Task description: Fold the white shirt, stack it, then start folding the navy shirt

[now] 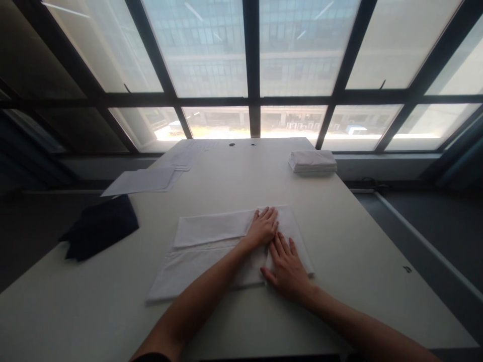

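White folded cloth (211,226): flat on desk (241,181), toward six o'clock.
Left hand (263,230): at cloth's two o'clock, fingers straight, pressing down, gripping nothing.
Right hand (289,270): toward cloth's four o'clock, fingers slightly spread, laid flat, gripping nothing.
White folded stack (313,162): on desk, toward two o'clock.

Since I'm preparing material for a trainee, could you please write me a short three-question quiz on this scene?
1. True or false: both the left hand and the right hand rest on the white cloth.

2. Where is the folded stack?
A. Under the papers
B. Near the right edge of the table
C. Between the hands

3. Fill in the blank: the dark cloth lies toward the ____ side of the table.

Key: 1. True. 2. B. 3. Left.
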`<control>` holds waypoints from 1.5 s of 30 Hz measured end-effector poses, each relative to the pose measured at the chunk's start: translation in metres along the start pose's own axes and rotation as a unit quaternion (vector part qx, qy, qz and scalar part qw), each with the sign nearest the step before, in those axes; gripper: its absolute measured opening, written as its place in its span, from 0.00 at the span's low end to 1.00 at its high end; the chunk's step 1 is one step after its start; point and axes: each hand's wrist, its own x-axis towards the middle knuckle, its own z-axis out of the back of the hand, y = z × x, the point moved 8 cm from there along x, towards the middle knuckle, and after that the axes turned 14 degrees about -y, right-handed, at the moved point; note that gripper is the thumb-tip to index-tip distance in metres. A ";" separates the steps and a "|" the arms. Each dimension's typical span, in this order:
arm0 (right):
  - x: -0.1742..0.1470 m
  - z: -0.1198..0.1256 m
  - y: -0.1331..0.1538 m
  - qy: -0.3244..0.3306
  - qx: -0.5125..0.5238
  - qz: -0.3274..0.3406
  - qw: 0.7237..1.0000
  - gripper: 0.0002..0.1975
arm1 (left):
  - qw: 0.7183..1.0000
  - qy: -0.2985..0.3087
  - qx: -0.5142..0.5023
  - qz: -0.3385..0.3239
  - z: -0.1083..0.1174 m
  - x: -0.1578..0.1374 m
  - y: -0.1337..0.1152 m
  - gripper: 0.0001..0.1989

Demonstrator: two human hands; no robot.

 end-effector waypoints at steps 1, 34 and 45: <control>-0.001 -0.001 0.000 0.001 -0.001 0.000 1.000 0.44 | 1.000 0.012 0.007 0.010 -0.002 0.000 0.004 0.28; -0.014 -0.008 -0.005 -0.087 -0.017 0.045 0.995 0.33 | 0.920 -0.108 0.196 0.322 0.150 -0.234 0.200 0.27; -0.017 -0.011 -0.007 -0.126 0.000 0.060 0.990 0.33 | 0.834 -0.151 -0.132 0.513 0.188 -0.272 0.224 0.26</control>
